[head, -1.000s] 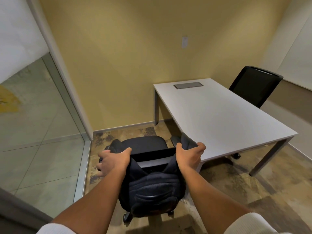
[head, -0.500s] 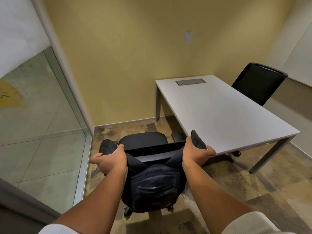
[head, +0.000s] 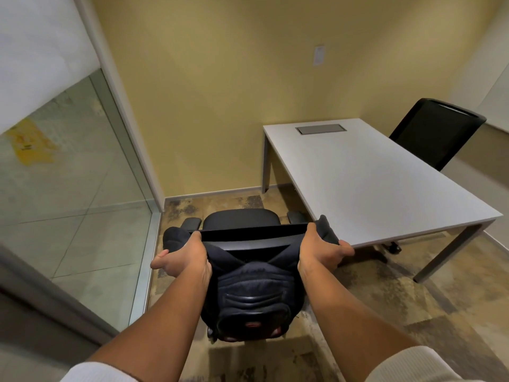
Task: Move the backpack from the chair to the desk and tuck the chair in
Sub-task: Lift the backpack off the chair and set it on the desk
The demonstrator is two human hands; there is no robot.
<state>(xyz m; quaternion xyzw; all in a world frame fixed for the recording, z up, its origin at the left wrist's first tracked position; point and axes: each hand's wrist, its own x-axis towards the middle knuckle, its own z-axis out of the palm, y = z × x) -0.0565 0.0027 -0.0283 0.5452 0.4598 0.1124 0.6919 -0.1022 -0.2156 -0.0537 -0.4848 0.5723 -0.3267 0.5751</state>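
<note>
A dark backpack (head: 252, 296) hangs on the back of a black office chair (head: 242, 220), its shoulder straps looped over the top of the backrest. My left hand (head: 184, 256) grips the left strap and my right hand (head: 321, 252) grips the right strap, both pulled outward at the backrest's corners. The chair stands on the floor just left of the white desk (head: 385, 186), turned away from me. The chair's base is hidden behind the backpack.
A second black chair (head: 433, 133) sits at the desk's far side. A grey cable hatch (head: 321, 129) is set into the desk top. A glass partition with a metal frame (head: 143, 274) runs along the left. Yellow wall behind.
Both hands have spread the straps wider and lifted them slightly along the backrest top. The view has shifted a little closer to the chair.
</note>
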